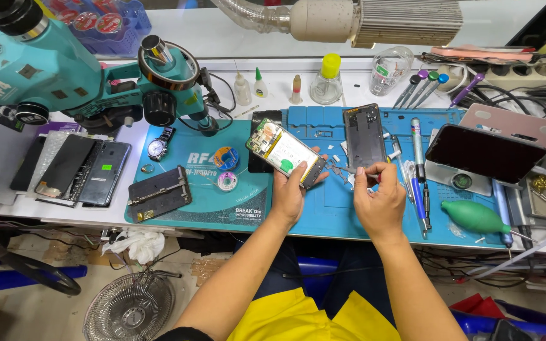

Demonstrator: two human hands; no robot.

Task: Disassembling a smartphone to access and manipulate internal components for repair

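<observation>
My left hand (291, 189) grips an opened phone (283, 152) with its back off, showing the battery and circuit board, tilted above the blue work mat (235, 202). My right hand (379, 199) pinches thin metal tweezers (342, 168) whose tips point left toward the phone's lower end. Just beyond my right hand, a detached dark phone back cover (364, 134) lies on the mat.
A teal microscope (64, 76) stands at the back left. Several dark phones and screens (77, 169) lie left of the mat. Screwdrivers (419, 170), a green air blower (478, 216), small bottles (327, 81) and a phone on a stand (483, 153) crowd the right and back.
</observation>
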